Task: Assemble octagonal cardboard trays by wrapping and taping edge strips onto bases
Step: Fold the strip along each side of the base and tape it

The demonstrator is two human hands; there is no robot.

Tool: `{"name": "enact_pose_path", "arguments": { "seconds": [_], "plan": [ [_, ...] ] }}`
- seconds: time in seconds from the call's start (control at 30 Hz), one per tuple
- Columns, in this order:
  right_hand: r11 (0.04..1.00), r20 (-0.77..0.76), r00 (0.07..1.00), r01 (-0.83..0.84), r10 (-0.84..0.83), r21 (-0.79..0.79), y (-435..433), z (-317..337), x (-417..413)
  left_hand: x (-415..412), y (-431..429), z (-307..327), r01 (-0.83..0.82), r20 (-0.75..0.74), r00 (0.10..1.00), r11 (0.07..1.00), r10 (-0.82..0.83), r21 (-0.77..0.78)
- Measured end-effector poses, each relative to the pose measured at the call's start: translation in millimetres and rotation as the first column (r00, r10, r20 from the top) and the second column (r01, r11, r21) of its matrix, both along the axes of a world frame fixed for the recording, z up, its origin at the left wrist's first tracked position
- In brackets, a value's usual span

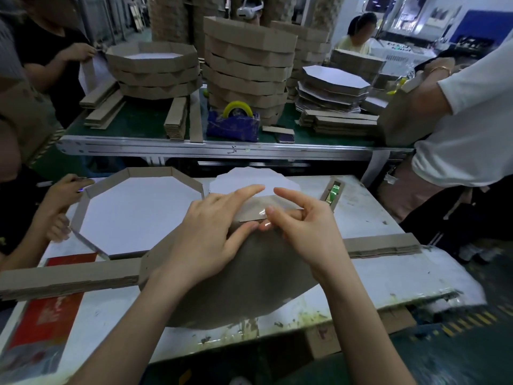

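— As the brown base (249,287) tilts up off the white surface (361,207) in front of you, what are your hands doing?

— Your left hand (205,240) presses the edge strip (252,211) onto the base's far edge with straight fingers. Your right hand (308,232) pinches clear tape (262,215) at that strip. A finished tray (83,207) lies flat beyond, to the left.
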State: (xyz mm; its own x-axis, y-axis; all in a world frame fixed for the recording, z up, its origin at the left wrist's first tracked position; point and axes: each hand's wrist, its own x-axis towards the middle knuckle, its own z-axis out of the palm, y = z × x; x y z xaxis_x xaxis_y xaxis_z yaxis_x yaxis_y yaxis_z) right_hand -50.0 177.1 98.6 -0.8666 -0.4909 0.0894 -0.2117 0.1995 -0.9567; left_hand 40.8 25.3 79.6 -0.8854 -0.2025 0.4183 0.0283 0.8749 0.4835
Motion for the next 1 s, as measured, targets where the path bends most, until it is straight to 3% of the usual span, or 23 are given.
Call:
{"name": "enact_pose_path", "arguments": {
  "seconds": [0.13,0.5,0.7,1.0],
  "plan": [
    [1.0,0.004,1.0,-0.009,0.009,-0.017,2,-5,4,2,0,2,0.008,0.086,0.996,0.992,0.003,-0.127],
    [0.99,-0.012,0.994,-0.107,0.106,-0.093,11,-20,0,3,2,1,0.007,0.091,0.996,0.987,0.008,-0.16],
    [0.987,-0.076,0.992,-0.113,0.105,-0.112,11,-35,-8,-4,1,2,0.003,0.117,0.993,0.993,0.011,-0.12],
    [0.995,-0.184,0.982,-0.048,0.032,-0.084,11,-43,-19,-28,12,3,-0.079,-0.012,0.997,0.997,0.08,0.007]
  ]
}}
